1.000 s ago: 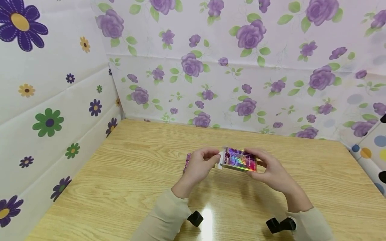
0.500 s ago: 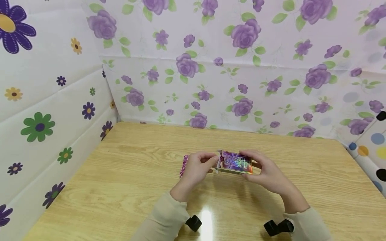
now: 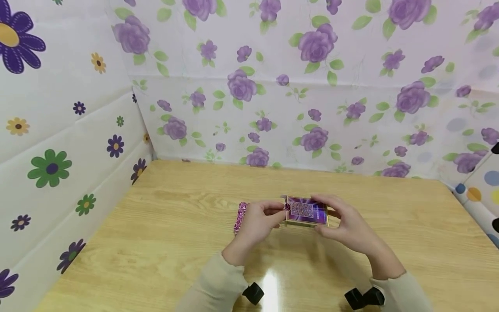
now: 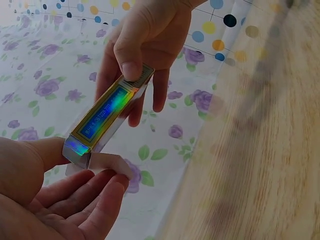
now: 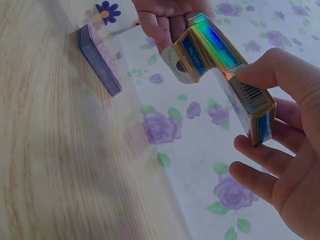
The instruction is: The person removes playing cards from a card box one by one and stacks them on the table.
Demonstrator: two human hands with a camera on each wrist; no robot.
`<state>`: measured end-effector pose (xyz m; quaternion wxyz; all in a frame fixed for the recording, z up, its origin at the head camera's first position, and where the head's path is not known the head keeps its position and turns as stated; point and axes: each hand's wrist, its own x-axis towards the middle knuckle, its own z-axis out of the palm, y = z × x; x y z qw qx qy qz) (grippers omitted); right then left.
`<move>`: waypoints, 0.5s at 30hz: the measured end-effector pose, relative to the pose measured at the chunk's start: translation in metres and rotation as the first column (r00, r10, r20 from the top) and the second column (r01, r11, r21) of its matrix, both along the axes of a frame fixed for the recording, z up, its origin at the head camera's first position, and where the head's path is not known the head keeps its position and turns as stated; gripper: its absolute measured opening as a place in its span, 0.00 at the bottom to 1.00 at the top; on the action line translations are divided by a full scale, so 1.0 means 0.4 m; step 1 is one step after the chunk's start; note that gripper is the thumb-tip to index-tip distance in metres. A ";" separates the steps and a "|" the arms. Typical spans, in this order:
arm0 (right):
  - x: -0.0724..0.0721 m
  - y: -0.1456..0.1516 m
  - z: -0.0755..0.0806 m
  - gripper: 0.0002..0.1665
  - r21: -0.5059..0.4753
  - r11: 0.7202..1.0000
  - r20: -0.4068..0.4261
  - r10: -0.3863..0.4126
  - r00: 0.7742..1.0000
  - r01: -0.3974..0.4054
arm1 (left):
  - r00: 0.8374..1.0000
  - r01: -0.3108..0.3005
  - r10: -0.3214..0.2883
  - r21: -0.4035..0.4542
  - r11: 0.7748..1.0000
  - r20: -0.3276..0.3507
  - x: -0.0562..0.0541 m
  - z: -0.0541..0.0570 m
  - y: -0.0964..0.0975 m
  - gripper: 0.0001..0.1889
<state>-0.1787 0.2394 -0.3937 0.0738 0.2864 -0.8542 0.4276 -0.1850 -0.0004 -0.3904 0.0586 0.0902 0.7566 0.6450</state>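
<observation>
A shiny purple and gold playing card box [image 3: 306, 211] is held above the table between both hands. My right hand [image 3: 345, 225] grips its right end, thumb on the near narrow side in the right wrist view, close to the barcode. At the other end, my left hand [image 3: 261, 221] pinches the box with thumb and fingers. That end is open, with a flap [image 4: 111, 164] hanging out over the left fingers in the left wrist view. A deck of playing cards [image 3: 241, 213] with pink patterned backs lies on the table, partly hidden behind the left hand.
The wooden table [image 3: 187, 195] meets a flower-printed cloth wall [image 3: 210, 99] at the back. Another flowered cloth [image 3: 93, 143] rises along the left side, and a dotted cloth [image 3: 479, 203] stands at the right.
The left fingers have closed up to the box's open end, covering the white flap seen earlier in the head view. The box has tilted slightly. The whole head view has shifted a little.
</observation>
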 end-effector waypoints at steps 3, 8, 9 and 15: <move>0.000 -0.002 0.008 0.40 0.008 1.000 0.010 -0.009 1.000 0.009 | 1.000 -0.014 0.014 0.004 1.000 0.001 -0.002 0.003 0.002 0.13; 0.002 -0.005 0.014 0.40 0.006 0.999 0.001 -0.036 0.999 0.036 | 1.000 -0.018 0.018 0.021 1.000 0.001 -0.003 0.004 0.000 0.13; 0.003 -0.005 0.015 0.40 0.002 0.999 -0.005 -0.038 0.999 0.038 | 1.000 -0.016 0.016 0.022 1.000 0.000 -0.003 0.004 -0.001 0.13; 0.007 -0.008 0.014 0.42 -0.039 0.999 -0.008 -0.028 1.000 0.028 | 1.000 -0.016 0.016 0.029 0.999 0.006 0.002 0.008 -0.004 0.11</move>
